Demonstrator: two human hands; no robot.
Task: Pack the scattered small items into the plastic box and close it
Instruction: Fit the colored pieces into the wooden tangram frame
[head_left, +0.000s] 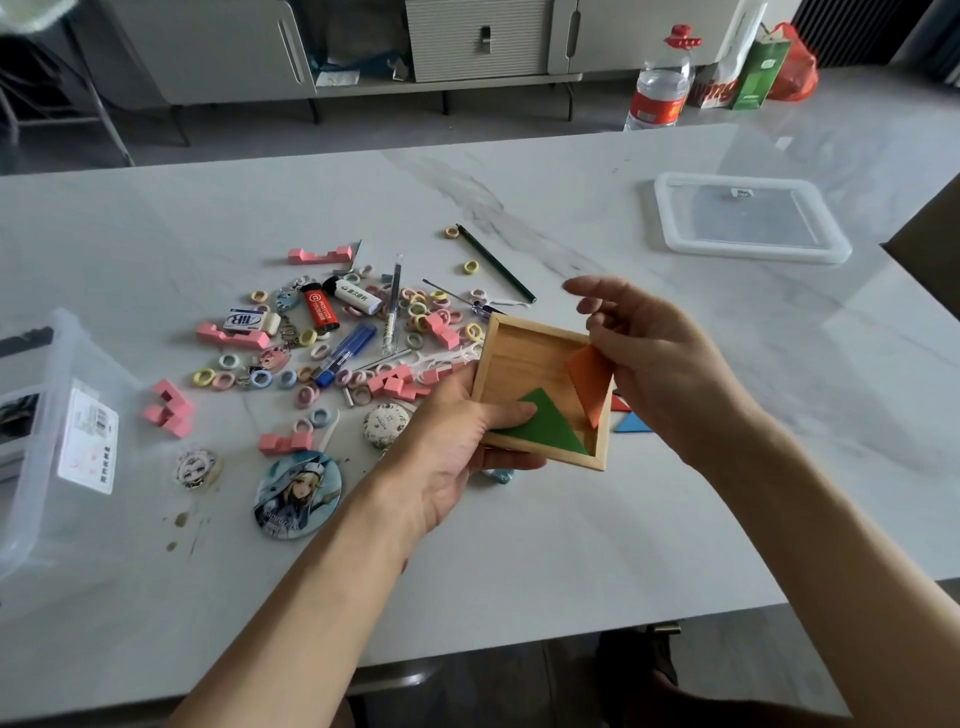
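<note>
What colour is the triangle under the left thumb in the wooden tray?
Green; the triangle shows best in the head view.

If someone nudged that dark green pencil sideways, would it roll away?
Probably a little: the pencil is slim and lies free on the smooth, glossy table. It looks stiff and light, so a pinch should lift it easily. Whether its barrel is round or six-sided, which would curb rolling, I cannot tell.
</note>
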